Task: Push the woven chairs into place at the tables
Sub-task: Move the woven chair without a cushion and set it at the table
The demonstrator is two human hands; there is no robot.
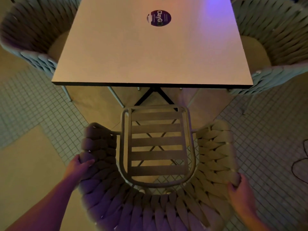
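At 10 o'clock a woven chair (33, 35) sits tucked against the left edge of the bench (150, 52). At 7 o'clock the left hand (80, 165) has its grip clenched on the left arm rim of the near woven chair (150, 205), fingers curled over the weave. This chair stands at 6 o'clock, its slatted seat (157, 144) facing the bench; the seat's front bar lies short of the bench's near edge, with a strip of open floor (33, 114) and the black bench base (155, 95) showing between them. On the bench top at 12 o'clock is a round purple sticker (159, 18). At 5 o'clock the right hand (241, 195) grips the chair's right rim. At 2 o'clock another woven chair (275, 39) is tucked against the bench's right edge
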